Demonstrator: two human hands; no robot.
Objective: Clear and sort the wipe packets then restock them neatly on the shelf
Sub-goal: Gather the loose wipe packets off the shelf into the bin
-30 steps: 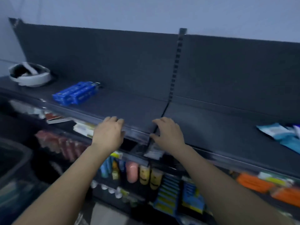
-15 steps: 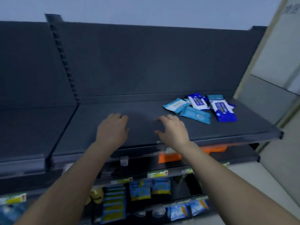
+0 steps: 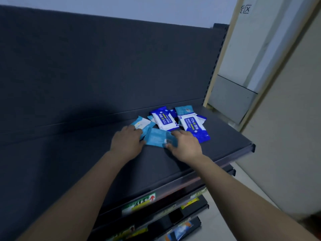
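A loose heap of wipe packets lies at the right end of the dark top shelf (image 3: 73, 164). Two dark blue and white packets (image 3: 165, 119) (image 3: 192, 126) lie at the back, with a teal packet (image 3: 184, 109) behind them and a pale blue one (image 3: 143, 123) to the left. The nearest teal packet (image 3: 156, 139) is between my hands. My left hand (image 3: 127, 142) holds its left end, its fingers also covering the edge of the pale blue packet. My right hand (image 3: 185, 145) pinches its right end.
The shelf ends just right of the heap at a front corner (image 3: 251, 146), beside a beige wall and door frame (image 3: 224, 66). Lower shelves (image 3: 173, 218) with price labels and goods sit below. A dark back panel (image 3: 104, 66) rises behind the shelf.
My view swung right along the shelf, bringing the packet heap to the centre. Both hands moved forward from the shelf's front edge and took hold of the nearest teal packet.
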